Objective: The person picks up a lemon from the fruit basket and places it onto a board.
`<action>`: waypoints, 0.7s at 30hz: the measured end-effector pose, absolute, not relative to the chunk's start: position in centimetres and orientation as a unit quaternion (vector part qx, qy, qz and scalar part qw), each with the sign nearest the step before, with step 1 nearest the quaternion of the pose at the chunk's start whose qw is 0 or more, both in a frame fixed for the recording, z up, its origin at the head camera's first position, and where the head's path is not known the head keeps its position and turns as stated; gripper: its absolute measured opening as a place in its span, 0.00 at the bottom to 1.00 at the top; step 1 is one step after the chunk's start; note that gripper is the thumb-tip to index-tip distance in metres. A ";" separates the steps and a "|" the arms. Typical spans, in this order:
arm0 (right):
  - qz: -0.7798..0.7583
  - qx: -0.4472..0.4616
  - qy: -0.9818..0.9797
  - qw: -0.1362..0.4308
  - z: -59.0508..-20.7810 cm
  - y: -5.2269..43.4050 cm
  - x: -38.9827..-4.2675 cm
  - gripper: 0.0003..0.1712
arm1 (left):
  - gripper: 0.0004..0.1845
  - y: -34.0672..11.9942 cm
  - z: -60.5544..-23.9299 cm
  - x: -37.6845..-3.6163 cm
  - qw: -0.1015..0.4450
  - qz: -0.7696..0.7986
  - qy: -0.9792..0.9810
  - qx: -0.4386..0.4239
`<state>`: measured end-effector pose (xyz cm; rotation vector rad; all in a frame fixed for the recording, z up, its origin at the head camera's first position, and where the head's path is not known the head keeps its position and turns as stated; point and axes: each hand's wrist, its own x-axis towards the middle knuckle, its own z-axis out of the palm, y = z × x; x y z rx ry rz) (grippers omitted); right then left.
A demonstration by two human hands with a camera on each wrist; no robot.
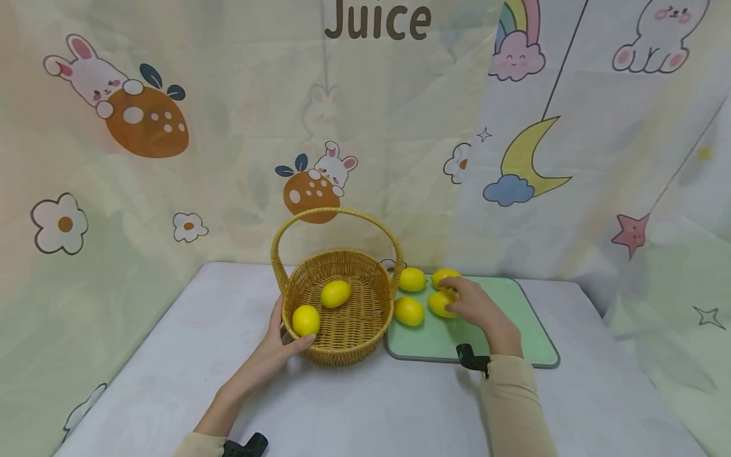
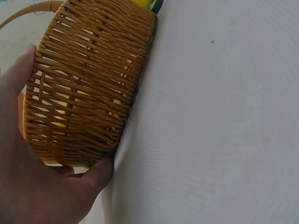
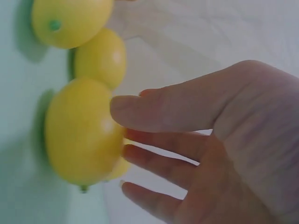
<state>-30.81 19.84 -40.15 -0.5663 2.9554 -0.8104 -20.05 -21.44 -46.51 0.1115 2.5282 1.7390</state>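
My left hand (image 1: pixel 278 344) holds a wicker basket (image 1: pixel 342 355) by its left side, thumb over the front of the rim. In the left wrist view its fingers and thumb spread around the woven wall (image 2: pixel 88 88). Inside the basket are two lemons, one lemon (image 1: pixel 306 320) against the left wall and another lemon (image 1: pixel 335 294) farther back. My right hand (image 1: pixel 480 311) reaches over a green board, fingers loosely bent beside the nearest right lemon (image 1: pixel 441 304). Seen from the right wrist, thumb and fingertips are right at that lemon (image 3: pixel 84 133), not wrapped round it.
The light green board (image 1: pixel 502 330) with a grey edge lies right of the basket. More lemons sit on it: a front-left lemon (image 1: pixel 409 311), a back-left lemon (image 1: pixel 412 279) and a back-right lemon (image 1: pixel 445 275). The tall basket handle (image 1: pixel 337 210) arches upward. A printed curtain (image 1: pixel 400 158) hangs behind the white table (image 1: pixel 365 412).
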 end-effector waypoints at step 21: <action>-0.270 -0.221 0.937 0.028 -33.1 16.0 -25.2 0.30 | 0.58 -21.4 -46.6 -20.2 0.034 0.561 0.826 0.032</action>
